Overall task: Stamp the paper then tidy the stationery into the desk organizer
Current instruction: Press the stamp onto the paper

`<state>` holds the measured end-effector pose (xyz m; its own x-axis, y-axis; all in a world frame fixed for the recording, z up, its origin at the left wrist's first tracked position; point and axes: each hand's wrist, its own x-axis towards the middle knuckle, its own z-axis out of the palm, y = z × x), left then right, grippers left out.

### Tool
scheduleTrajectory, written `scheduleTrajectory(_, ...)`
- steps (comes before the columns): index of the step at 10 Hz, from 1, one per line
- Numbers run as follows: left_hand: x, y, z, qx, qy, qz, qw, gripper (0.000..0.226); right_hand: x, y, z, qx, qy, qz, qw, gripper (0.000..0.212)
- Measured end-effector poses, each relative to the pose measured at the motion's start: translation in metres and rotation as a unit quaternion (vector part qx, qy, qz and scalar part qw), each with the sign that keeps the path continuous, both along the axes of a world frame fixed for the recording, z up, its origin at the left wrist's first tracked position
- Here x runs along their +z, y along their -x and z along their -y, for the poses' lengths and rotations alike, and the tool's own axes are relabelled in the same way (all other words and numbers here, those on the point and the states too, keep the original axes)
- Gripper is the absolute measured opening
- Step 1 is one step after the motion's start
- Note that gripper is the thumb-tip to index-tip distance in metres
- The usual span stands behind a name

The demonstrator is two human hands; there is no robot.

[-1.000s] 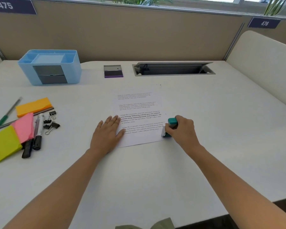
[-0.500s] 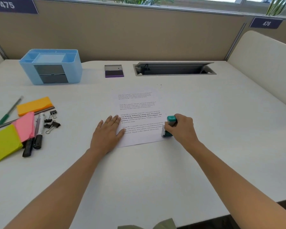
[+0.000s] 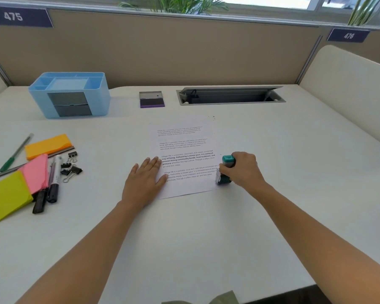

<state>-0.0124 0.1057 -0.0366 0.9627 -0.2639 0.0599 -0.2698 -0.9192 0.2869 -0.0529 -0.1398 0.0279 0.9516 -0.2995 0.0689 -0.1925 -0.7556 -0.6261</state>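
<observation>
Upright, teal stamp (image 3: 226,170) stands on printed paper (image 3: 185,156).

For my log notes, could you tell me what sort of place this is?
Most likely an open-plan office workstation: a white desk walled by beige partitions, numbered seat signs 475 and 476, and a cable hatch.

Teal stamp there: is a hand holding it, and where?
Yes: the right hand grips the teal stamp around its body, below the cap.
</observation>
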Motion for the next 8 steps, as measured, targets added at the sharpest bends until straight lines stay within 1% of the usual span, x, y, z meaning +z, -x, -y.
scheduleTrajectory(2, 0.0, 0.0, -0.001, -0.004, 0.001, 0.0, 1.0, 0.057, 0.022, -0.007, 0.01, -0.049, -0.062, 0.059, 0.995, 0.025)
scheduleTrajectory(3, 0.0, 0.0, -0.001, -0.003, 0.003, -0.003, 1.0, 0.057, 0.028, -0.01, 0.012, -0.052, -0.067, 0.067, 0.994, 0.028)
scheduleTrajectory(5, 0.0, -0.001, -0.001, -0.007, 0.017, -0.01, 1.0, 0.057, 0.022, -0.011, 0.008, -0.054, -0.071, 0.056, 0.994, 0.026)
scheduleTrajectory(6, 0.001, 0.001, -0.002, -0.011, 0.039, -0.015, 0.999, 0.055, 0.019, -0.012, 0.005, -0.047, -0.066, 0.049, 0.995, 0.032)
scheduleTrajectory(7, 0.004, 0.002, -0.003, -0.009, 0.081, -0.017, 0.997, 0.053, 0.019, -0.017, 0.002, -0.029, -0.058, 0.039, 0.997, 0.031)
scheduleTrajectory(8, 0.009, 0.003, -0.003, 0.013, 0.143, -0.03, 0.989, 0.05, 0.02, -0.028, -0.004, -0.011, -0.034, 0.035, 0.999, 0.025)
